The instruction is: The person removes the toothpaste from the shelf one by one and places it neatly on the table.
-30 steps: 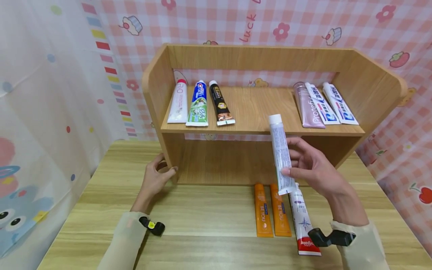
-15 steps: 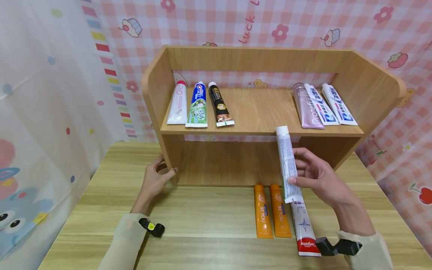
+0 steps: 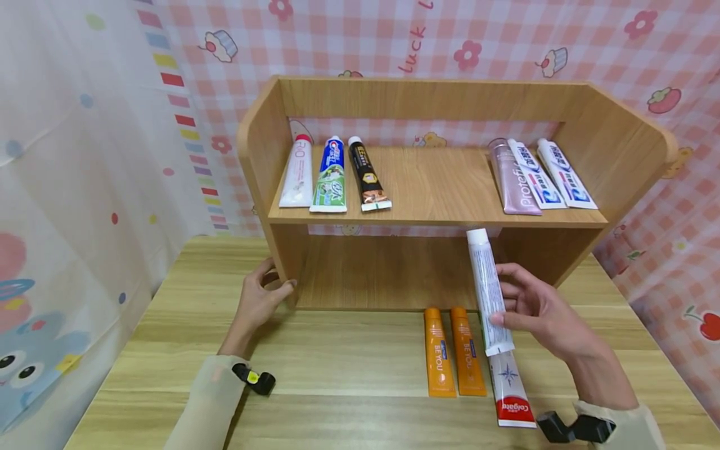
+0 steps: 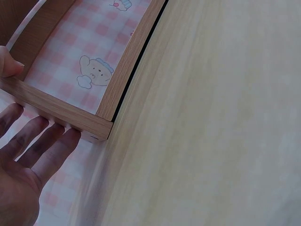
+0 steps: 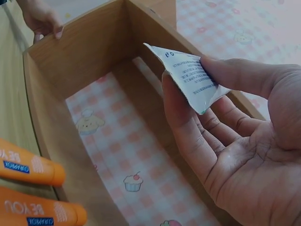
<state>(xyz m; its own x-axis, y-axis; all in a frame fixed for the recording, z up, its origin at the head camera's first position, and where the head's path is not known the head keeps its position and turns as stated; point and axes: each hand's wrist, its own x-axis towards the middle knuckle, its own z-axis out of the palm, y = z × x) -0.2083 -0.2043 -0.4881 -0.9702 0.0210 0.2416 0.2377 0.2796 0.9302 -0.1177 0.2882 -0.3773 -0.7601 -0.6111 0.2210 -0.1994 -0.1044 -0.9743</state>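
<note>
My right hand (image 3: 542, 309) pinches a white toothpaste tube (image 3: 488, 290) between thumb and fingers, its white cap pointing up and away. In the right wrist view the tube's flat crimped end (image 5: 188, 77), with small print, shows between thumb and forefinger. The tube overlaps a red-and-white Colgate tube (image 3: 513, 400) that lies on the table. My left hand (image 3: 261, 300) grips the lower left side panel of the wooden shelf (image 3: 433, 215). In the left wrist view the thumb (image 4: 8, 63) is on one face of the panel and the fingertips on the other.
Two orange BE YOU tubes (image 3: 439, 359) lie on the table (image 3: 337, 356) left of the Colgate tube. On the upper board are a white tube with red cap (image 3: 298, 172), a green-blue tube (image 3: 330, 175), a black tube (image 3: 368, 175), a pink tube (image 3: 513, 178) and two white-blue tubes (image 3: 565, 175).
My right hand has moved down and to the right with the white toothpaste tube, from in front of the upper board to over the Colgate tube. My left hand has stayed on the panel.
</note>
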